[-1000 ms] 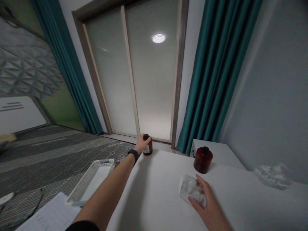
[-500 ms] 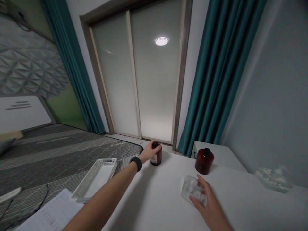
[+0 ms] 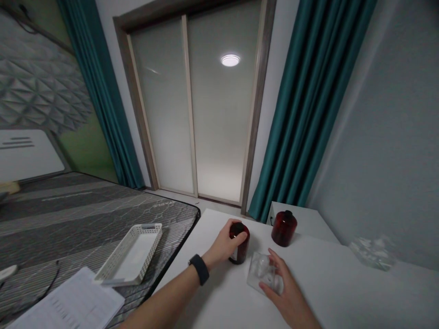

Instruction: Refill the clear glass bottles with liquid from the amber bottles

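My left hand (image 3: pixel 227 244) grips a dark amber bottle (image 3: pixel 242 249) with a black cap and a pale label, its fingers round the upper part. The bottle stands upright on, or just above, the white table (image 3: pixel 329 292). To its right, my right hand (image 3: pixel 283 283) holds a clear plastic container (image 3: pixel 255 273) by its right side, thumb in front and fingers behind. Rounded transparent shapes show inside the container; their kind cannot be made out. A second amber bottle (image 3: pixel 284 228), squat with a dark cap, stands behind my right hand, touched by neither hand.
Crumpled clear plastic (image 3: pixel 373 252) lies at the table's right. A white cabinet (image 3: pixel 313 221) adjoins the far edge. Left of the table, a grey mattress (image 3: pixel 103 205) carries a white perforated basket (image 3: pixel 152 253) and printed papers (image 3: pixel 73 304). Teal curtains (image 3: pixel 295 114) flank a sliding door (image 3: pixel 219 137).
My left hand has brought the labelled amber bottle nearer and to the right, close to the clear container. My right hand keeps its hold. The view has shifted slightly.
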Tool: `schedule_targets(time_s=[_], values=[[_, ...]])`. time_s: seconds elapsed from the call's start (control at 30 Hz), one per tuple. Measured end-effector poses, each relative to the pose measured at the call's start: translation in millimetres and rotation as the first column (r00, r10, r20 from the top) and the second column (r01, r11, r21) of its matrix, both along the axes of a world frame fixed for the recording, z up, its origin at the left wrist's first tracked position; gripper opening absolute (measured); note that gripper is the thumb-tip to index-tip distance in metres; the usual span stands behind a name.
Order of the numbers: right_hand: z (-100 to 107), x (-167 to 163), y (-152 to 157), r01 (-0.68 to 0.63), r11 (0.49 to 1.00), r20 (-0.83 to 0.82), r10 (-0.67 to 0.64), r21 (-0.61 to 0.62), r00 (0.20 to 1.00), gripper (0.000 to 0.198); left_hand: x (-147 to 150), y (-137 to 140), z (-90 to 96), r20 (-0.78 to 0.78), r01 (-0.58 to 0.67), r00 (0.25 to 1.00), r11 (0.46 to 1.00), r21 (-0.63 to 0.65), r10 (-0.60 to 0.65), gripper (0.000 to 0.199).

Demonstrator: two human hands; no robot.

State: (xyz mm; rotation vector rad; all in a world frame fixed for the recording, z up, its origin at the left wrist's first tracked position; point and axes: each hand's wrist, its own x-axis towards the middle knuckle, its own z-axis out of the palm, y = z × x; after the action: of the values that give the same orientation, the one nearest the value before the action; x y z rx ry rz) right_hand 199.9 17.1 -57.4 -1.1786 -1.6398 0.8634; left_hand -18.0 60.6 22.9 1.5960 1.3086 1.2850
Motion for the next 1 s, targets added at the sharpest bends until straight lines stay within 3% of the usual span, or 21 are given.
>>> schedule_targets(time_s=[0.2, 0.33, 0.4, 0.5, 0.73, 0.9, 1.0], values=[[2, 3, -2, -0.043, 0.999, 0.031, 0.043, -0.016, 0.999, 0.069, 5, -15, -19.0, 0.089, 0.010, 0.996, 0.999, 0.030, -0.013, 0.045], [3, 1, -3, -0.043, 0.998, 0.056, 0.041, 0.050, 0.998, 0.072, 7, -22, -44.5, 0.025, -0.103, 0.995, 0.972, 0.209, 0.100, 0.050], [4, -1, -5, -0.052, 0.997, 0.057, 0.049, 0.061, 0.997, 0.074, 8, -27, -51.3, -0.042, -0.173, 0.979, 0.923, 0.343, 0.199, 0.052], [9, -3, -7, -0.075, 0.997, 0.068, 0.074, 0.022, 0.995, 0.077, 7, -36, -49.8, -0.123, -0.195, 0.941, 0.805, 0.561, 0.314, 0.054], [21, -2, -16, -0.177, 0.984, 0.108, 0.179, -0.029, 0.978, 0.081, 3, -48, -31.9, -0.428, 0.207, 0.887, 0.683, 0.701, 0.170, 0.044], [26, -1, -18, -0.218, 0.974, 0.113, 0.224, -0.063, 0.968, 0.088, 7, -50, -22.1, -0.508, 0.305, 0.841, 0.610, 0.731, 0.188, 0.033], [26, 0, -17, -0.216, 0.975, 0.112, 0.219, -0.043, 0.969, 0.085, 10, -55, -18.0, -0.526, 0.328, 0.831, 0.602, 0.728, 0.183, 0.037]])
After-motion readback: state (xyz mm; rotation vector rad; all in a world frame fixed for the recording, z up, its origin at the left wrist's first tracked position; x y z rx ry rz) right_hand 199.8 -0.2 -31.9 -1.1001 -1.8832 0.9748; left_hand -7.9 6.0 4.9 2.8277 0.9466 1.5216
